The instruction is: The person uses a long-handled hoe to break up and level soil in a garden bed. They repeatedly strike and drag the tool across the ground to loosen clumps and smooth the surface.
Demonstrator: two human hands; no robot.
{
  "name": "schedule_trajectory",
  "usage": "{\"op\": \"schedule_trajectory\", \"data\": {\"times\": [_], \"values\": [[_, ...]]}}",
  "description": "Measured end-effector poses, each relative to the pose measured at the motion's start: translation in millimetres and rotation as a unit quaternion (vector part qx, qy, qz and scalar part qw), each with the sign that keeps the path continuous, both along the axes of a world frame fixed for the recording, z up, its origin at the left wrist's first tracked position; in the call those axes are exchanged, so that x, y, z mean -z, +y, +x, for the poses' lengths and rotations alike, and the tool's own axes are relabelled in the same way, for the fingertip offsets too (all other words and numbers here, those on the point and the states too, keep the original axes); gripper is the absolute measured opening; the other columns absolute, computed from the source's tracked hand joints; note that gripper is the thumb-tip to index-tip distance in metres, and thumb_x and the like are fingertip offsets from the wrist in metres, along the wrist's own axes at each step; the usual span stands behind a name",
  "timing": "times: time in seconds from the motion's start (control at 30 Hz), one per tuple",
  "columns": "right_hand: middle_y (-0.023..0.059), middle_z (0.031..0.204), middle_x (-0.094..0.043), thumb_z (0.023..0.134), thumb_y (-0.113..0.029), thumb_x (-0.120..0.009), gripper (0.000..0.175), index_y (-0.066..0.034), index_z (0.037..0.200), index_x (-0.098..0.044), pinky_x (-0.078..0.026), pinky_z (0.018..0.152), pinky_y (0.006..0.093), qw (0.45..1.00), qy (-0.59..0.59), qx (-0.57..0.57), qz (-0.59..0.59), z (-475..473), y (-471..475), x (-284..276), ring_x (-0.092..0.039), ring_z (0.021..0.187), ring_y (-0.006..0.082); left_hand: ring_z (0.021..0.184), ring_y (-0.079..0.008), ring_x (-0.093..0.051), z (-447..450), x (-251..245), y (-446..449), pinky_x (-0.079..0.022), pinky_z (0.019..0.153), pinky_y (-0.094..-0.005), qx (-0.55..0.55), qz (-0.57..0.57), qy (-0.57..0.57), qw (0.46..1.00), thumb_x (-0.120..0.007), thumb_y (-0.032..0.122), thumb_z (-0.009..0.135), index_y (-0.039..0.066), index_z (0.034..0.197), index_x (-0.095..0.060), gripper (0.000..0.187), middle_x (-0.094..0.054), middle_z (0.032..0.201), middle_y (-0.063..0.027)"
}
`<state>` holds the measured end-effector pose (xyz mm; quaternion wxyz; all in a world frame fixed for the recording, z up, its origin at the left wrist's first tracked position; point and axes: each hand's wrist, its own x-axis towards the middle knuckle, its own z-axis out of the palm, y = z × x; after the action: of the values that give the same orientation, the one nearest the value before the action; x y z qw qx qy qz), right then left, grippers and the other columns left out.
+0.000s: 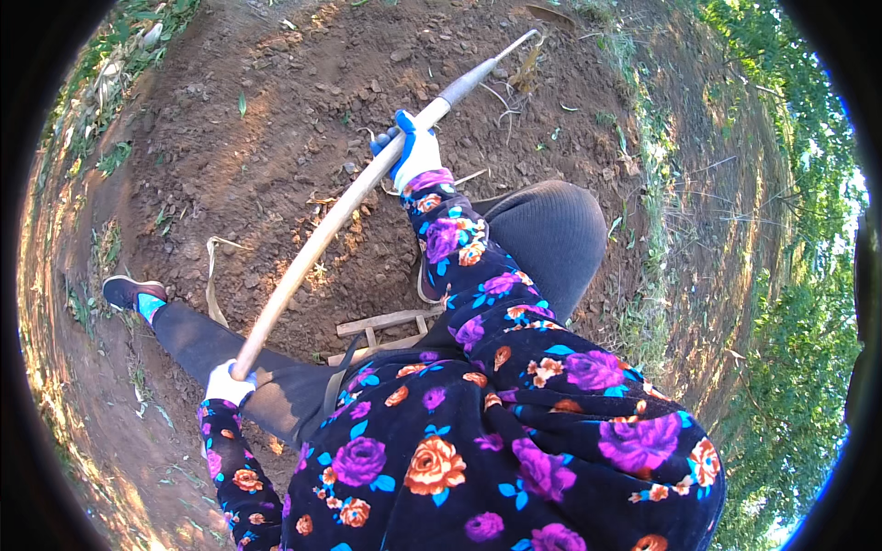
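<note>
My right hand (pixel 417 153), in a white and blue work glove, is closed around the upper shaft of a long-handled garden tool (pixel 337 219). My left hand (pixel 229 383), also gloved, grips the butt end of the pale wooden handle beside my left thigh. The handle runs diagonally up and to the right, into a grey metal socket (pixel 467 81). From there a thin neck bends over at the tip, close to the soil; its working end is too small to make out, though it looks like a hoe. Dry plant matter (pixel 527 72) lies by the tip.
Loose brown soil (pixel 275 138) with clods and dry stalks spreads before me. Under me is a low wooden stool frame (pixel 386 322). My left leg (pixel 207 344) stretches out left; my right knee (pixel 551 234) is bent. Grass and weeds (pixel 651 275) border the right side, below leafy trees (pixel 792 358).
</note>
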<state>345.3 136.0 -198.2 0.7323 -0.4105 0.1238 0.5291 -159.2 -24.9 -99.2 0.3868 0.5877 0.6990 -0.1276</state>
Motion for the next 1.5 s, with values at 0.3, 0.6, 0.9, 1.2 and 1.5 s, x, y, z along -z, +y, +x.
{"op": "schedule_trajectory", "data": {"times": [0.3,0.6,0.9,1.2,1.5], "values": [[0.0089,0.079,-0.056,0.093,-0.020,-0.068,0.023,-0.0057,0.100,-0.051,-0.059,0.065,0.0530,0.997,-0.049,-0.061,0.013,-26,-3,-53,-0.062,0.067,0.0295,0.055,-0.0109,-0.058,-34,6,-16,-0.048,0.051,-0.0268,-0.139,-0.062,-0.109,0.982,-0.080,0.002,0.065,0.003,0.089,-0.068,0.027,-0.065,0.069,-0.0028],[0.0041,0.071,-0.051,0.093,-0.031,-0.068,0.025,-0.0109,0.096,-0.052,-0.057,0.059,0.0426,0.999,-0.025,0.028,0.007,-11,-27,-59,-0.058,0.060,0.0233,0.082,-0.0354,-0.068,-9,4,-16,-0.054,0.074,-0.0423,0.060,0.170,0.087,0.980,-0.079,0.022,0.071,0.012,0.097,-0.068,0.030,-0.070,0.086,-0.0148],[0.0048,0.068,-0.050,0.097,-0.043,-0.061,0.033,-0.0124,0.091,-0.049,-0.055,0.058,0.0484,0.984,0.071,0.024,-0.161,-13,-58,35,-0.055,0.058,0.0256,0.087,-0.0360,-0.069,16,-57,-29,-0.055,0.079,-0.0467,0.150,0.129,0.231,0.953,-0.074,0.017,0.073,0.014,0.095,-0.067,0.024,-0.072,0.089,-0.0160],[0.0039,0.071,-0.050,0.097,-0.043,-0.059,0.031,-0.0138,0.096,-0.051,-0.055,0.057,0.0469,0.988,0.074,0.010,-0.133,-31,-51,25,-0.055,0.057,0.0237,0.086,-0.0344,-0.068,-8,-59,-31,-0.053,0.078,-0.0456,0.159,0.198,0.290,0.923,-0.072,0.017,0.077,0.016,0.107,-0.065,0.031,-0.069,0.089,-0.0129],[0.0040,0.071,-0.050,0.096,-0.040,-0.062,0.028,-0.0141,0.097,-0.052,-0.057,0.059,0.0464,0.989,0.046,0.003,-0.137,-38,-54,2,-0.054,0.059,0.0237,0.087,-0.0355,-0.069,-3,-63,-39,-0.054,0.079,-0.0467,0.148,0.178,0.284,0.931,-0.071,0.017,0.077,0.014,0.101,-0.066,0.024,-0.070,0.089,-0.0136]]}}
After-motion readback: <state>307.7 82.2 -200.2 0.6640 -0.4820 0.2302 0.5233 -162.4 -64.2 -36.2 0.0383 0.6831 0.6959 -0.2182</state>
